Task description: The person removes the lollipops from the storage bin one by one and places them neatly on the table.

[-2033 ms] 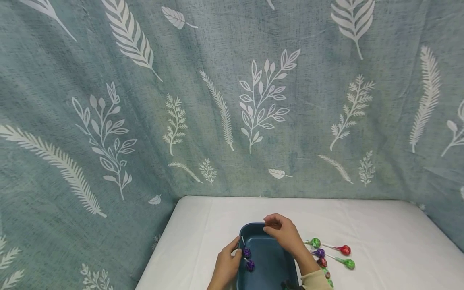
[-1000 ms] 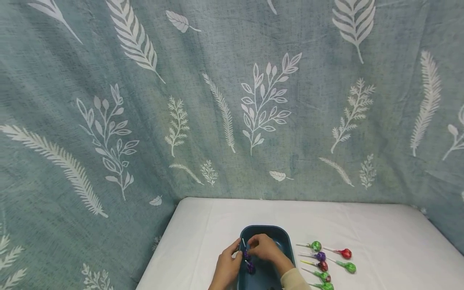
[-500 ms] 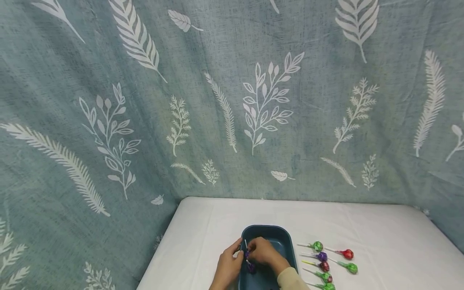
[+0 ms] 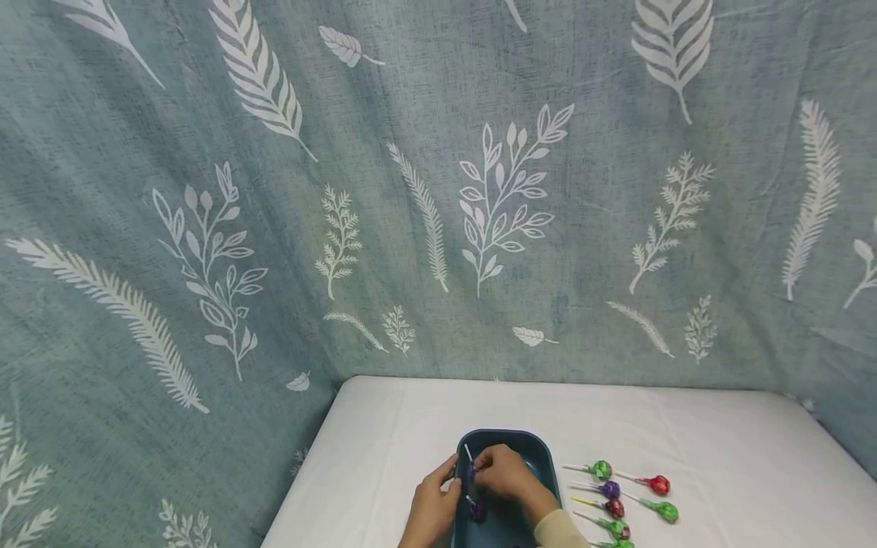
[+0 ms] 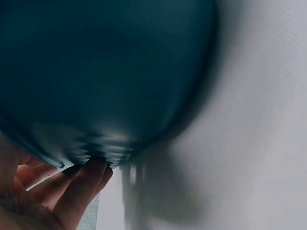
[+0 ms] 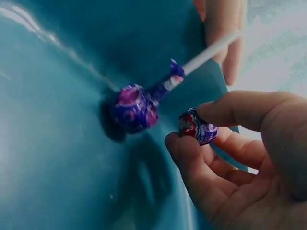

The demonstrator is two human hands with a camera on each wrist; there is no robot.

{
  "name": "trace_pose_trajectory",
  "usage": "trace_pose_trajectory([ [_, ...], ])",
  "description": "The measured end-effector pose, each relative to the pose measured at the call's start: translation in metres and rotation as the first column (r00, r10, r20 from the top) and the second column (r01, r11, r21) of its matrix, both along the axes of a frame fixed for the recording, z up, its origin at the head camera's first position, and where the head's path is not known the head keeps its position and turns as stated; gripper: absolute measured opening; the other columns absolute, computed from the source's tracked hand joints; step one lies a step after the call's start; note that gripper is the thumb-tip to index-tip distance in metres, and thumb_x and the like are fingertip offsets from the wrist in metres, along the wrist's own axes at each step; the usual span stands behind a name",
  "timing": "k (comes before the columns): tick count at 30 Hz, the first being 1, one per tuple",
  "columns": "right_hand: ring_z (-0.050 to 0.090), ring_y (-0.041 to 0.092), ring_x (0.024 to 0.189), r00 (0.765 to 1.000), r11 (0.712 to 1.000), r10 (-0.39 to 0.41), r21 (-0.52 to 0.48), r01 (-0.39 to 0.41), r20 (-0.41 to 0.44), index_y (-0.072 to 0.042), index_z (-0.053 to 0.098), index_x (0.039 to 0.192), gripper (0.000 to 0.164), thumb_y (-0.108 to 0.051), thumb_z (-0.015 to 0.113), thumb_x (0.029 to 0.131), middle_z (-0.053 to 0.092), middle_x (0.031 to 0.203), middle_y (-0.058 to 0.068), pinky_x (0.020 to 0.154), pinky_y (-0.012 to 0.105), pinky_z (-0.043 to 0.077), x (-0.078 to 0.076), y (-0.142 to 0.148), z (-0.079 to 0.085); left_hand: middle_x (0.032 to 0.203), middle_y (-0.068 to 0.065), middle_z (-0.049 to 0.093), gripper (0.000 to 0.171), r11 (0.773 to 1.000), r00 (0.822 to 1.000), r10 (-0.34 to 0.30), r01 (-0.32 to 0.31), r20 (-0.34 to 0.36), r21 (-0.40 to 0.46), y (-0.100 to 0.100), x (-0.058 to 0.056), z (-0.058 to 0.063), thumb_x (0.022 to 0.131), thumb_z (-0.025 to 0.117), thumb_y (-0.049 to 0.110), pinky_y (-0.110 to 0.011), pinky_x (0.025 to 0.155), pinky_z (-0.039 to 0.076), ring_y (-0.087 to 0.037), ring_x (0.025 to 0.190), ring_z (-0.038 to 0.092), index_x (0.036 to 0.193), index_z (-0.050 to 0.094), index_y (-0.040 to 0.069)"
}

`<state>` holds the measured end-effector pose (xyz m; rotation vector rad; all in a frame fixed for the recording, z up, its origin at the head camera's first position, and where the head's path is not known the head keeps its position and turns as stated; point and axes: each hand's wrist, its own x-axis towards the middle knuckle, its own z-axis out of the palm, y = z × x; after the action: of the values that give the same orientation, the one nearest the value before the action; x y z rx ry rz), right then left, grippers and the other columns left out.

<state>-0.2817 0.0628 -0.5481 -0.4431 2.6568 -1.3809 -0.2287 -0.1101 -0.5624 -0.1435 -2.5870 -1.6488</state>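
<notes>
A dark blue tray [image 4: 503, 432] lies on the white table. My left hand [image 4: 432, 502] grips its left wall; in the left wrist view the fingers [image 5: 79, 191] press against the outer side. Inside the tray my right hand [image 4: 507, 473] pinches the wrapped head of a purple lollipop [image 6: 198, 127] between thumb and fingertips. This lollipop's white stick [image 4: 469, 452] points to the far left corner. A second purple lollipop [image 4: 477, 512] lies just nearer, on the tray floor, and its white stick and twisted wrapper show large in the right wrist view.
Right of the tray, a column of lollipops lies on the table: green [image 4: 601, 470], purple [image 4: 610, 490], dark red [image 4: 614, 508] and several green ones nearer. Further right are a red lollipop [image 4: 658, 485] and another green one [image 4: 667, 511]. A leaf-patterned curtain [image 4: 425, 228] hangs behind.
My right hand has come from above the tray's far right rim to its left side and taken hold of the farther purple lollipop, which has shifted slightly. My left hand stays on the wall.
</notes>
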Motion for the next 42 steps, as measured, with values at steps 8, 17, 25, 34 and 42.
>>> trace_pose_trajectory([
  [8, 0.057, 0.013, 0.066, 0.998, 0.999, -0.042, 0.011, 0.043, -0.048, -0.003, 0.072, 0.086, 0.014, -0.007, 0.072, 0.073, 0.064, 0.076, -0.001, 0.059, 0.031, 0.051, 0.005, 0.015, 0.012, 0.122, -0.024, 0.068, 0.044, 1.0, 1.0, 0.007, -0.007, -0.017, 0.002, 0.001, 0.002, -0.002, 0.096, 0.06, 0.008, -0.044, 0.079, 0.058, -0.026, 0.088, 0.075, 0.14, 0.059, 0.001],
  [17, 0.059, 0.013, 0.072, 0.986, 0.994, -0.109, -0.012, 0.109, -0.129, -0.006, 0.073, 0.089, 0.018, -0.01, 0.075, 0.071, 0.067, 0.079, -0.002, 0.066, 0.034, 0.05, 0.011, 0.028, 0.03, 0.121, -0.023, 0.069, 0.044, 1.0, 0.999, 0.013, -0.013, -0.03, 0.0, 0.001, 0.0, -0.004, 0.096, 0.06, 0.009, -0.043, 0.078, 0.059, -0.026, 0.087, 0.075, 0.14, 0.06, 0.002],
  [25, 0.061, 0.013, 0.075, 0.974, 0.986, -0.165, -0.04, 0.161, -0.155, -0.007, 0.074, 0.092, 0.022, -0.008, 0.073, 0.07, 0.069, 0.081, -0.002, 0.07, 0.035, 0.05, 0.017, 0.038, 0.041, 0.121, -0.023, 0.069, 0.044, 1.0, 0.999, 0.007, -0.007, -0.036, 0.009, 0.001, -0.002, -0.004, 0.097, 0.061, 0.01, -0.045, 0.079, 0.058, -0.026, 0.088, 0.074, 0.14, 0.06, 0.002],
  [34, 0.064, 0.014, 0.08, 0.965, 0.973, -0.232, -0.051, 0.227, -0.122, -0.009, 0.076, 0.096, 0.022, -0.005, 0.074, 0.075, 0.071, 0.088, -0.002, 0.074, 0.039, 0.052, 0.026, 0.051, 0.055, 0.122, -0.023, 0.068, 0.044, 1.0, 1.0, 0.013, -0.012, -0.016, 0.004, 0.002, -0.002, -0.003, 0.097, 0.061, 0.011, -0.046, 0.078, 0.059, -0.026, 0.085, 0.074, 0.14, 0.06, 0.003],
  [42, 0.069, 0.021, 0.087, 0.953, 0.96, -0.278, -0.08, 0.27, -0.123, -0.006, 0.077, 0.102, 0.026, -0.004, 0.074, 0.076, 0.073, 0.097, 0.003, 0.074, 0.039, 0.054, 0.032, 0.069, 0.059, 0.122, -0.022, 0.069, 0.044, 0.999, 1.0, 0.02, -0.02, -0.024, -0.025, 0.002, 0.0, -0.003, 0.097, 0.06, 0.011, -0.044, 0.079, 0.058, -0.023, 0.085, 0.074, 0.14, 0.06, 0.002],
])
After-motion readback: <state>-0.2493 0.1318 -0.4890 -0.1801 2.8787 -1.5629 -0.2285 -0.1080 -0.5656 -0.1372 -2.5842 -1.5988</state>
